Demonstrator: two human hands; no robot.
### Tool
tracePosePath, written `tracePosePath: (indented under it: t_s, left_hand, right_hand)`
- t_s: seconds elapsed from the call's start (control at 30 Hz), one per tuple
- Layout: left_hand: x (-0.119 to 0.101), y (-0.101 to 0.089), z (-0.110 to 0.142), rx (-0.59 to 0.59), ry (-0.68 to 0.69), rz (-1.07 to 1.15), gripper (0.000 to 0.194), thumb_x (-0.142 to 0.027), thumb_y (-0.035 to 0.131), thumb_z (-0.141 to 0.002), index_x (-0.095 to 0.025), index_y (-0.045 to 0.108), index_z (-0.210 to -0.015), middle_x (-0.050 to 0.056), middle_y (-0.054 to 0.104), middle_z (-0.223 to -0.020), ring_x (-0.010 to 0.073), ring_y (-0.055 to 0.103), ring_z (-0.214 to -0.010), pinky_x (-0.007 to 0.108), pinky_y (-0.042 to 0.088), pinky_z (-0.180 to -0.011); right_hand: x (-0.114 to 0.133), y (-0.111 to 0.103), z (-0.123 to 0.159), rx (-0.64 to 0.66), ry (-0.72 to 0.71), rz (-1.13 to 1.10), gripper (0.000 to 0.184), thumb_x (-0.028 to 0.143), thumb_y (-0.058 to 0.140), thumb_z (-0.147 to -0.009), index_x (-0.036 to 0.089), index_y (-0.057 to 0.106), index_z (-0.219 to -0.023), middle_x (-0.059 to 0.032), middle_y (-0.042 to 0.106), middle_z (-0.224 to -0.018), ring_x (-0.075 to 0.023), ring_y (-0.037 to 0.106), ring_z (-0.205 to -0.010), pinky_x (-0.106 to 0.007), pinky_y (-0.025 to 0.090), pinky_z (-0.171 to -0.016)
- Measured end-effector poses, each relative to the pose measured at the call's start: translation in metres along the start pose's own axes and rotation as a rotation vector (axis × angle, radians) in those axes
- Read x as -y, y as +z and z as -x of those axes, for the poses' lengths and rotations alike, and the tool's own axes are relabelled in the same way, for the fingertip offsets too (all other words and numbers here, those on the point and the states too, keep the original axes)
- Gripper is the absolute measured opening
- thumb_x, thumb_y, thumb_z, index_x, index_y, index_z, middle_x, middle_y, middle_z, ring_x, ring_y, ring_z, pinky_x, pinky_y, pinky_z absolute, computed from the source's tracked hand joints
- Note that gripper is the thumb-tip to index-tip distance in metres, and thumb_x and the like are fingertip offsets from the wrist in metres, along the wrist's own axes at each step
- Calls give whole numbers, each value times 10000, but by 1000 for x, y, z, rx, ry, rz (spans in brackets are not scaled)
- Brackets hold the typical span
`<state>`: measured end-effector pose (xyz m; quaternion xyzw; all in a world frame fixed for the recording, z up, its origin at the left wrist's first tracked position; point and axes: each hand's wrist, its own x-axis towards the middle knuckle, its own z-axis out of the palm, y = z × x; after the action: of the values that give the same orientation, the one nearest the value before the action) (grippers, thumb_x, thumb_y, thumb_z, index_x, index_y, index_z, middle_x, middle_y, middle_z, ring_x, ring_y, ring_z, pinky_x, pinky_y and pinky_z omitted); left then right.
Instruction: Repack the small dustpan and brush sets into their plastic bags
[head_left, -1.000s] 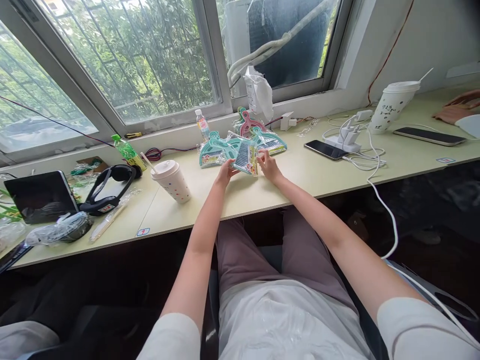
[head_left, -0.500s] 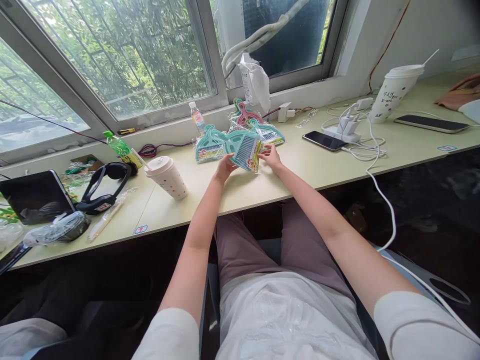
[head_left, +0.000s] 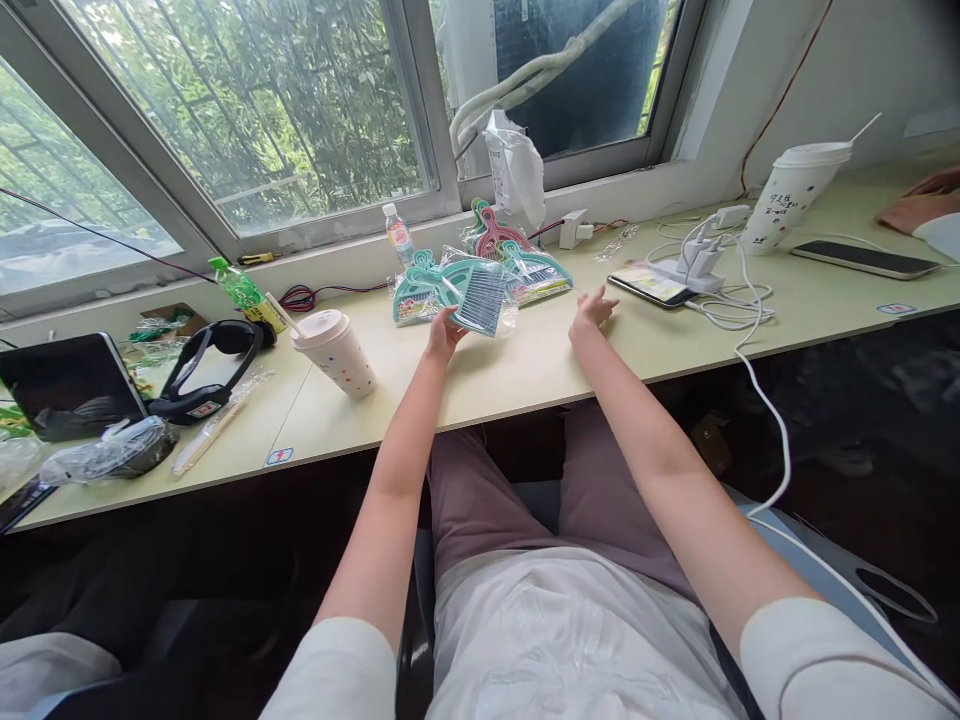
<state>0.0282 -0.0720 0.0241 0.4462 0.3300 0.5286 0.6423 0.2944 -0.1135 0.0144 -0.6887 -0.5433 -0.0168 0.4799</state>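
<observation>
My left hand (head_left: 442, 335) pinches the lower edge of a teal mini dustpan set in clear plastic wrap (head_left: 474, 294) and holds it just above the desk (head_left: 525, 370). More packaged sets, teal (head_left: 415, 290) and pink (head_left: 495, 235), lie in a pile right behind it near the window. My right hand (head_left: 590, 309) is off the packet, fingers spread and empty, hovering over the desk to the right, close to a phone with a lit screen (head_left: 649, 285).
A lidded paper cup with straw (head_left: 334, 350) stands left of my left hand. Headphones (head_left: 206, 368), a tablet (head_left: 71, 385) and plastic wrap sit far left. A charger with white cables (head_left: 709, 270), a tall cup (head_left: 795, 195) and another phone (head_left: 862, 259) are on the right.
My right hand let go of the packet and moved right toward the phone, whose screen is now lit. My left hand still holds the packet, now turned over.
</observation>
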Motion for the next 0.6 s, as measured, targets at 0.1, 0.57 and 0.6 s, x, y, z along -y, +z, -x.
tracePosePath:
  t_s: [0.1,0.57,0.6]
  left_hand:
    - [1,2,2,33,-27,-11,149,-272,625,-811,-179,619,-928,44,723,-910,194,702,-959,376,541,-994]
    - [-1,7,9,192,-87,-56,165,-321,605,-892,-187,668,-964,52,746,-920,219,726,-1000,440,530,-1053]
    - [-2,7,11,228,-91,-64,197,-355,603,-910,-194,677,-995,62,755,-966,231,725,-1034,455,526,-1061]
  right_hand:
    - [12,7,10,-37,107,-161,452,384,478,-979,223,609,-1380,-167,691,-1194,-315,734,-1031,-498,602,-854]
    - [34,31,26,351,513,-1009,182,179,696,-915,228,520,-919,7,678,-814,-120,699,-736,-264,622,-789]
    - [33,30,25,348,528,-1058,189,155,697,-911,228,522,-924,12,688,-830,-108,701,-747,-246,616,-807]
